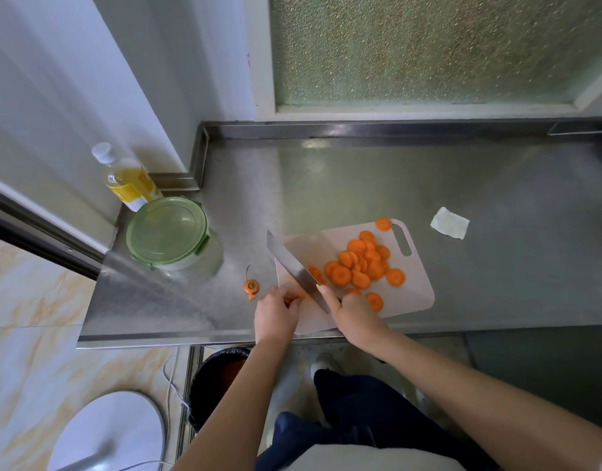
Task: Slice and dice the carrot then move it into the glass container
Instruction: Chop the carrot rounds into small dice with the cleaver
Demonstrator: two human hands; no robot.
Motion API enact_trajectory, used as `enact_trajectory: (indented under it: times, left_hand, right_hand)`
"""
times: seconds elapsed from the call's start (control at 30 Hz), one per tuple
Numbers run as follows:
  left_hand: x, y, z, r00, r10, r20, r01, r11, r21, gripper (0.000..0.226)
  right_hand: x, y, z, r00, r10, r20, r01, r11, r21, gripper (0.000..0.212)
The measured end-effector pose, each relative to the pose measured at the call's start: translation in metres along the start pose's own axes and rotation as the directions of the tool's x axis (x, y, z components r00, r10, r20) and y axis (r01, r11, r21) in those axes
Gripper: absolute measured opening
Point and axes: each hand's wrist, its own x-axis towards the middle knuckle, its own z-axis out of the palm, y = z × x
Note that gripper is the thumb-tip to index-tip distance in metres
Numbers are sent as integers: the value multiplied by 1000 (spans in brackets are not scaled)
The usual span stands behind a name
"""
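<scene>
Pale plastic board (413, 297), rounded corners, one slot handle, on brushed steel counter (496, 266). Flat round carrot slices (360, 263) heaped mid-board, roughly twenty, overlap blocks exact count; one more at the far edge. Left hand (277, 314) pinches one small carrot stub (297, 296) at the board's left edge. Right hand (355, 314) grips one steel knife (292, 263), blade just beside the stub. One round glass container (168, 232), green clip lid on, left of board. One cut top (251, 286) lies between.
</scene>
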Motion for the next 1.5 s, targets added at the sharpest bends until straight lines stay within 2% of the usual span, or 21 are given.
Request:
enact_trajectory:
  times: [0.07, 0.2, 0.27, 0.3, 0.33, 0.4, 0.43, 0.47, 0.5, 0.6, 0.73, 0.83, 1.0, 1.17, 1.33, 1.47, 1.5]
  left_hand:
    - [0, 0, 0, 1000, 3, 2, -3, 1000, 9, 12]
    - [0, 0, 1, 1000, 3, 4, -3, 1000, 19, 13]
    - [0, 1, 1, 1000, 2, 2, -2, 1000, 13, 13]
    - [0, 1, 1, 1000, 1, 1, -1, 1000, 9, 12]
    - [-1, 1, 1, 1000, -2, 1, 2, 1000, 1, 12]
    - [-1, 1, 1, 1000, -12, 5, 12, 1000, -19, 11]
    - [-1, 1, 1, 1000, -14, 5, 14, 1000, -26, 11]
    - [-1, 1, 1, 1000, -15, 6, 15, 999, -30, 10]
    - [-1, 2, 1, 1000, -17, 7, 17, 999, -29, 10]
    - [-2, 3, 1, 1000, -23, -1, 23, 999, -37, 11]
    - [-2, 3, 1, 1000, -18, -1, 18, 999, -39, 12]
    - [-2, 2, 1, 1000, -14, 2, 14, 999, -37, 10]
    - [0, 1, -1, 1000, 7, 30, -7, 1000, -23, 8]
    - [0, 2, -2, 1000, 7, 23, -7, 1000, -22, 10]
    - [-1, 7, 3, 999, -41, 1, 41, 999, -22, 11]
    - [-2, 15, 8, 1000, -26, 6, 24, 982, 185, 15]
    - [-2, 16, 10, 1000, -16, 4, 15, 982, 187, 14]
  right_hand:
    - [-5, -3, -4, 999, 22, 49, -22, 1000, 16, 49]
    - [-8, -7, -4, 984, 135, 116, -143, 987, 70, 54]
    - [-7, -5, -4, 989, 133, 63, -144, 967, 209, 47]
    - [-4, -5, -3, 987, 124, 101, -144, 964, 224, 58]
    - [-1, 0, 1, 996, 73, 54, -84, 969, 230, 67]
    - [3, 5, 8, 997, 42, 57, -49, 991, 125, 63]
    - [3, 5, 10, 995, 54, 87, -61, 995, 79, 80]
    - [1, 3, 8, 996, 61, 63, -68, 991, 114, 95]
    - [3, 5, 10, 996, 73, 55, -80, 988, 132, 96]
    - [-1, 4, 12, 998, 38, 55, -42, 996, 72, 66]
    - [-3, 5, 13, 998, 26, 53, -31, 995, 98, 56]
    - [0, 7, 8, 998, 35, 61, -42, 992, 118, 31]
    - [11, 7, 5, 997, 43, 61, -45, 999, 25, 61]
    - [17, 9, -2, 993, 93, 73, -95, 995, 25, 60]
    - [19, 3, -17, 992, 111, 59, -120, 977, 177, 64]
    - [16, 1, -30, 990, 130, 58, -142, 938, 316, 57]
    - [14, 0, -33, 988, 137, 68, -152, 927, 344, 57]
